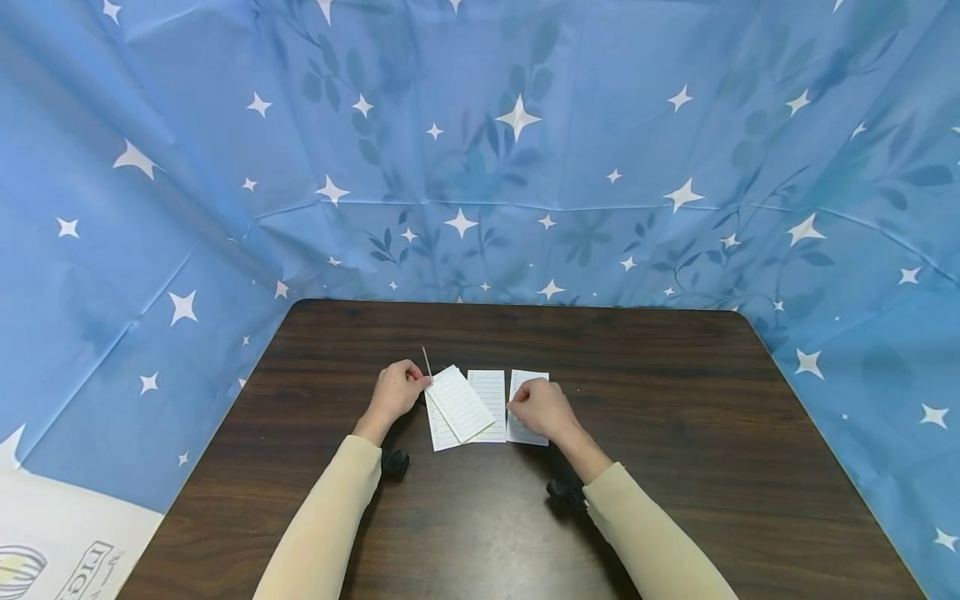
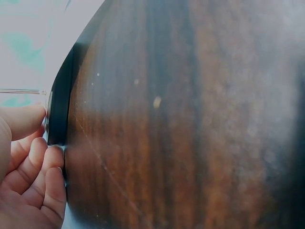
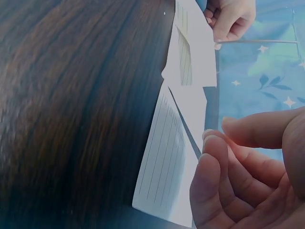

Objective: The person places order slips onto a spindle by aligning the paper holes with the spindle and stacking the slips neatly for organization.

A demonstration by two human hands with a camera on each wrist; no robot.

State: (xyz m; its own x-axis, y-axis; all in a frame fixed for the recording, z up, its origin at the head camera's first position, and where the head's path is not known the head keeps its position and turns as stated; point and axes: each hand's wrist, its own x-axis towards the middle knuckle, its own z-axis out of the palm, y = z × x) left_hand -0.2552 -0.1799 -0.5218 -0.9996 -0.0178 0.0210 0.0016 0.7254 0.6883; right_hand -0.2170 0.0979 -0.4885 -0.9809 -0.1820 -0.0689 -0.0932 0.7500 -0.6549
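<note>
My left hand (image 1: 393,393) pinches a thin stick (image 1: 427,363) between thumb and fingertips, beside the upper left corner of a tilted lined paper card (image 1: 462,403). This card overlaps a left card (image 1: 442,429) and part of a middle card (image 1: 491,387). Whether the left fingers also touch the tilted card cannot be made out. My right hand (image 1: 543,408) is over the right lined card (image 1: 528,433), its fingers loosely bent and the fingertips near that card's left edge. Nothing shows between the right thumb and fingers (image 3: 209,176) in the right wrist view.
The cards lie on a dark wood-grain table (image 1: 675,458) with rounded far corners. A blue curtain with white stars (image 1: 517,117) hangs behind and at both sides. White printed material (image 1: 67,533) shows at the lower left. Dark wrist straps (image 1: 394,463) sit beside the sleeves.
</note>
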